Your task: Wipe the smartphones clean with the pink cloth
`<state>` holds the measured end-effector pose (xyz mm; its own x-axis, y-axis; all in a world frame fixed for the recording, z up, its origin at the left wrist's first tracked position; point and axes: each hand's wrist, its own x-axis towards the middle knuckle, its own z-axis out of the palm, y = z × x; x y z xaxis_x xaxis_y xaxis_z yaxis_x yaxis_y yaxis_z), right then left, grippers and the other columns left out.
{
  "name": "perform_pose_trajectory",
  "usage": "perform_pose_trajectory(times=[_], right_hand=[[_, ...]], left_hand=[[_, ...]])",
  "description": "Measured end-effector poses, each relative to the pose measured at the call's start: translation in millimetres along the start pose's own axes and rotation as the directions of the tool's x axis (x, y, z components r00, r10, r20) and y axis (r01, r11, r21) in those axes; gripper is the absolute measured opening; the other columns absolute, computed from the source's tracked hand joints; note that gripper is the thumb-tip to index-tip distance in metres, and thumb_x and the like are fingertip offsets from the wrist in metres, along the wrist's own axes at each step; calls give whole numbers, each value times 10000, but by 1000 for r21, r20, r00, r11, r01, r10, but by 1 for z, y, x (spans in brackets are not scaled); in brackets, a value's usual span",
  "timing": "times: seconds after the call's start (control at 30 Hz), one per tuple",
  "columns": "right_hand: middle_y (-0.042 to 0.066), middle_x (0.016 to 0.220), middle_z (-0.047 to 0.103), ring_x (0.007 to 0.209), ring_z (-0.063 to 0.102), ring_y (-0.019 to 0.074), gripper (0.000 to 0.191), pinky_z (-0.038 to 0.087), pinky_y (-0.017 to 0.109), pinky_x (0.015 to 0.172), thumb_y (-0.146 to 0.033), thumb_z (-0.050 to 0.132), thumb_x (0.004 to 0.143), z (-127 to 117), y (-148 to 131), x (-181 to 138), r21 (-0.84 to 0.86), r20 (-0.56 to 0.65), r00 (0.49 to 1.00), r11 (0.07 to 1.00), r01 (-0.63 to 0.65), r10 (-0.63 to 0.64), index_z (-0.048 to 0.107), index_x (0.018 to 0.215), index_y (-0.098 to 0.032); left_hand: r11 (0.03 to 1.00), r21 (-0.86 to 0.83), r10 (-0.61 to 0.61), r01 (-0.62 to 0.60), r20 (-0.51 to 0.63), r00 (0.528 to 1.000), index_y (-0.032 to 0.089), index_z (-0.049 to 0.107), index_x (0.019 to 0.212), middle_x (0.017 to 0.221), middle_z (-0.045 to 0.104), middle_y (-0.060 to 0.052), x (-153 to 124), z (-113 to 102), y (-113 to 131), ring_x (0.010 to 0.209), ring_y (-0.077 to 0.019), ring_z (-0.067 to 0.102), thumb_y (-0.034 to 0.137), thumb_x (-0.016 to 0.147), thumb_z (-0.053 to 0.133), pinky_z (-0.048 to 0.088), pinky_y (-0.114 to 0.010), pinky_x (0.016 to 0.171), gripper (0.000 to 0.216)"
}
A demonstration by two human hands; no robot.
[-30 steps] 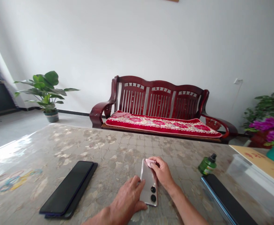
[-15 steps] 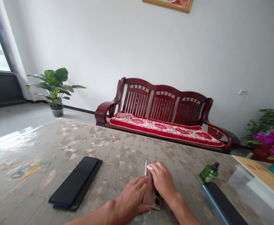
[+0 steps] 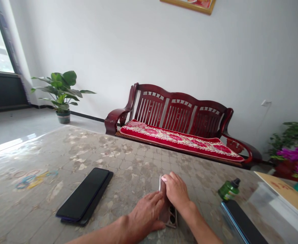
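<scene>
A pinkish smartphone [image 3: 167, 214] lies back up on the table, its round camera lenses toward me. My left hand [image 3: 146, 214] rests along its left side, fingers together and thumb near the lower edge, steadying it. Over the far part of the phone is my right hand [image 3: 175, 189], fingers bent and closed on a small pale pink piece [image 3: 164, 178], perhaps cloth or tissue. The hands cover much of the phone's back. To the left, two dark smartphones [image 3: 85, 193] are stacked, the top one screen up.
On the right stand a green spray bottle [image 3: 228, 189], a dark phone with blue edge [image 3: 243, 220] and a clear plastic box [image 3: 273, 203]. Rubber bands [image 3: 33, 179] lie at left on the patterned tablecloth [image 3: 128, 169]. Beyond the table is a wooden bench [image 3: 177, 108].
The view has shifted slightly. Both hands stay on the phone in nearly the same pose, the right still at its far end with the pink piece.
</scene>
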<state>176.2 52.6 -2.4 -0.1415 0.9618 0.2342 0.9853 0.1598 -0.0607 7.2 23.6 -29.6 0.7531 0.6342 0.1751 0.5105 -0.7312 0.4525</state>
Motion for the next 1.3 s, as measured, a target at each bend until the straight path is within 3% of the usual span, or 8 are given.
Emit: perform_pose_trajectory(times=[0.13, 0.4, 0.67, 0.97, 1.3], right_hand=[[31, 932, 647, 909, 595, 166, 262, 369, 250, 776, -215, 417, 985, -1, 1, 7, 21, -6, 1000, 1000, -12, 12, 666, 907, -247], [12, 895, 637, 877, 592, 165, 244, 378, 251, 775, -176, 438, 965, -3, 2, -23, 115, -36, 995, 988, 102, -98, 658, 913, -269], [26, 922, 643, 888, 596, 171, 267, 379, 254, 767, -167, 415, 970, 5, 9, 0, 67, -52, 999, 998, 18, -15, 662, 926, -260], [16, 886, 641, 852, 596, 163, 265, 380, 255, 745, -183, 423, 963, -5, 11, -26, 128, -27, 997, 988, 81, -78, 657, 864, -257], [35, 905, 654, 850, 599, 170, 271, 377, 264, 741, -181, 437, 957, -5, 17, -3, 64, -39, 999, 998, 9, -6, 687, 884, -254]], left_hand=[[1000, 4, -7, 7, 15, 1000, 161, 549, 1205, 1350, 557, -130, -1, -4, 2, 1262, -301, 498, 365, 705, 848, 373, -386, 1088, 618], [999, 18, 29, -29, -11, 1000, 173, 498, 1279, 1397, 526, -121, -1, 3, -3, 1285, -283, 481, 345, 735, 811, 339, -367, 1107, 651], [999, 50, 9, -9, -9, 1000, 165, 562, 1173, 1357, 558, -130, -3, 4, -2, 1265, -288, 500, 372, 748, 807, 359, -368, 1090, 533], [998, 55, 21, -22, 19, 1000, 189, 479, 1328, 1443, 488, -113, -3, -3, 1, 1327, -270, 443, 385, 807, 732, 314, -366, 1126, 612], [996, 92, 1, -2, 13, 1000, 175, 563, 1204, 1386, 536, -134, -4, 2, -2, 1289, -293, 482, 401, 826, 701, 360, -387, 1091, 461]])
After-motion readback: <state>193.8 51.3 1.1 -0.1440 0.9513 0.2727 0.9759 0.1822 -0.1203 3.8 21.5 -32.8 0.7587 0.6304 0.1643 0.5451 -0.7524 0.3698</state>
